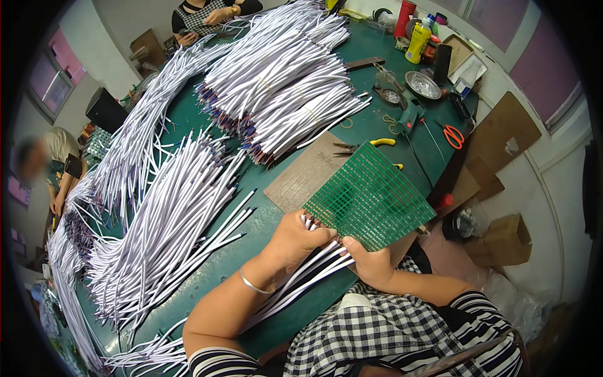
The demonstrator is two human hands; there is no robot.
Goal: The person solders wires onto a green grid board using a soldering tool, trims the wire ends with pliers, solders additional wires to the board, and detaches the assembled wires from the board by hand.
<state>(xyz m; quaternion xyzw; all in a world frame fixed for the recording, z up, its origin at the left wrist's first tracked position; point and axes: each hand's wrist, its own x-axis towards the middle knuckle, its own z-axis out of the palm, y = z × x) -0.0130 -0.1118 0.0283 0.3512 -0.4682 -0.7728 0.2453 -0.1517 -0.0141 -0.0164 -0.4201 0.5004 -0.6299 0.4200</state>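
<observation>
My left hand (294,242) is closed round a few white cables (317,267), whose stripped brownish ends poke up beside the thumb. My right hand (372,262) pinches at a cable end close to the left thumb, its other fingers partly hidden. Just beyond both hands a green plastic grid (377,198) lies tilted over a brown board (304,173). The lengths of the held cables trail down to the lower left, beneath my left forearm.
On the green table (245,276) big heaps of white cables (163,232) and stacked cable bundles (276,81) spread left and back. Yellow-handled pliers (382,142), orange scissors (452,136), a metal dish (423,85) and a yellow bottle (418,43) lie right. Two people sit beyond the cables.
</observation>
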